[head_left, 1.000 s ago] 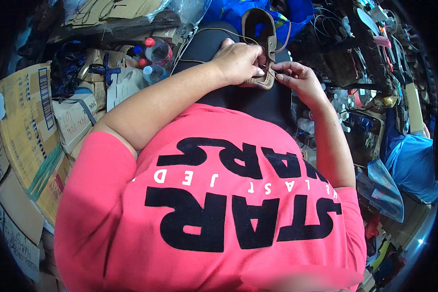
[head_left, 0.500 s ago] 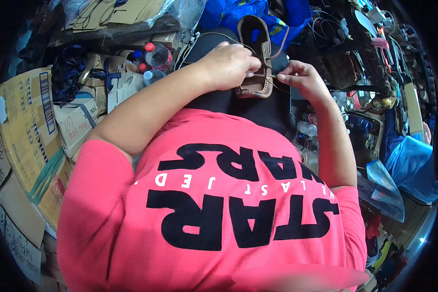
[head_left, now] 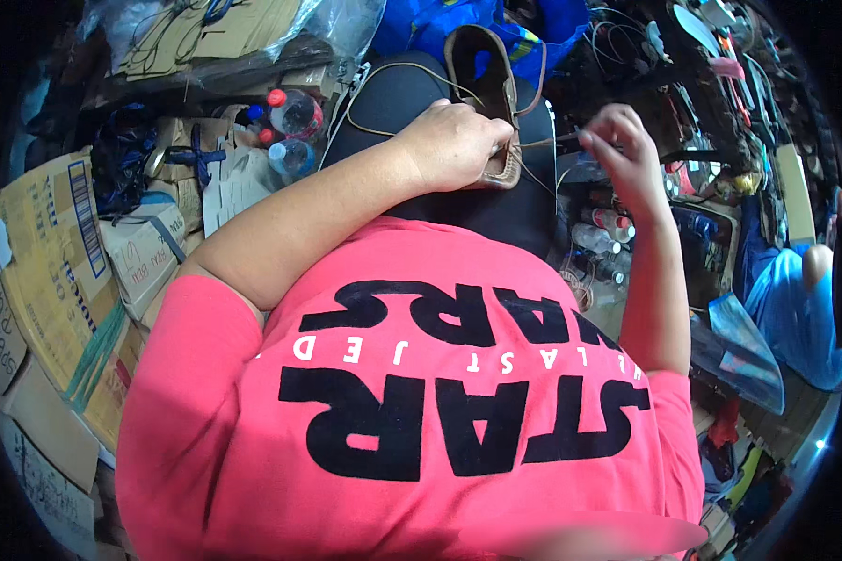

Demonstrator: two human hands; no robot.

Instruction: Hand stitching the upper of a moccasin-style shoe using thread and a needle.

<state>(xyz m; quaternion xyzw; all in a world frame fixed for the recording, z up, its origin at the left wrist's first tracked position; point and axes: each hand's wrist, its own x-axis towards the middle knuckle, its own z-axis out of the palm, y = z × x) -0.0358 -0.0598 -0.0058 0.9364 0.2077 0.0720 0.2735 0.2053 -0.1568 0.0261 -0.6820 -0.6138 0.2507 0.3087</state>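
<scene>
A brown leather shoe (head_left: 512,97) lies on my dark-covered lap (head_left: 384,107), its opening facing up and a stitched edge toward me. Over its left side, my left hand (head_left: 454,145) is closed on the shoe, partly hiding it. My right hand (head_left: 624,154) is held off to the right, thumb and fingertips brought together and a little blurred. From the stitched edge a thin thread (head_left: 543,143) runs taut to those fingertips. Another length of cord (head_left: 357,117) loops across my lap left of the shoe. Whether a needle is present I cannot tell.
Plastic bottles (head_left: 293,159) stand left of my lap, beside cardboard boxes (head_left: 51,252). Beyond the shoe is a blue bag (head_left: 421,26). More bottles (head_left: 597,238) lie below my right hand. Tools and clutter crowd the far right, near a blue plastic bag (head_left: 791,323).
My right hand has moved away from the shoe to the right, drawing the thread out. My left hand has shifted slightly, staying on the shoe.
</scene>
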